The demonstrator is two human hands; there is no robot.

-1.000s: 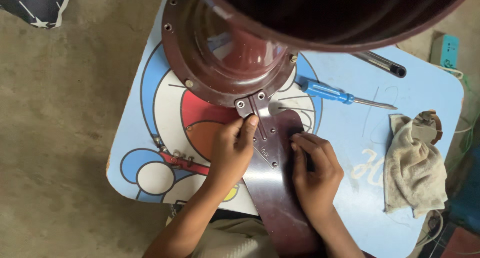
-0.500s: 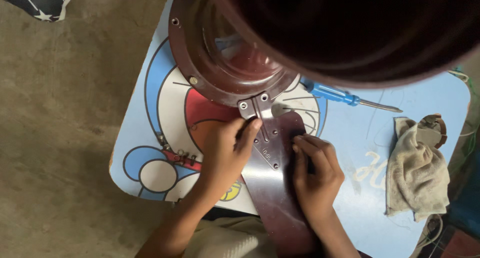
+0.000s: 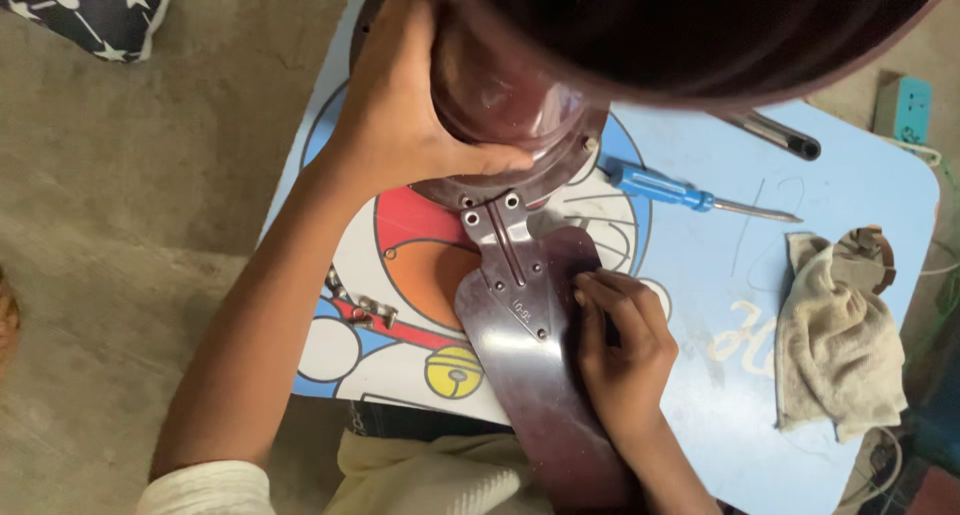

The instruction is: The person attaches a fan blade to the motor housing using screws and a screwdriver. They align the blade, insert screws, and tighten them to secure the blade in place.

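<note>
Left hand [image 3: 400, 105] clasping the maroon fan motor housing [image 3: 500, 105] on the blue cartoon-printed table [image 3: 700, 305]. Centre: maroon fan blade [image 3: 530, 375], its metal bracket [image 3: 510, 265] meeting the housing rim. Right hand [image 3: 620, 350] flat on the blade edge, fingers pressed down. Farther right: blue-handled screwdriver [image 3: 665, 188], crumpled cloth [image 3: 835, 345].

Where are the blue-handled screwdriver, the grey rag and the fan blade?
blue-handled screwdriver [image 3: 655, 185]: head view, on its blue handle.
grey rag [image 3: 835, 350]: head view, middle of the cloth.
fan blade [image 3: 535, 395]: head view, on its dark flat surface.
</note>
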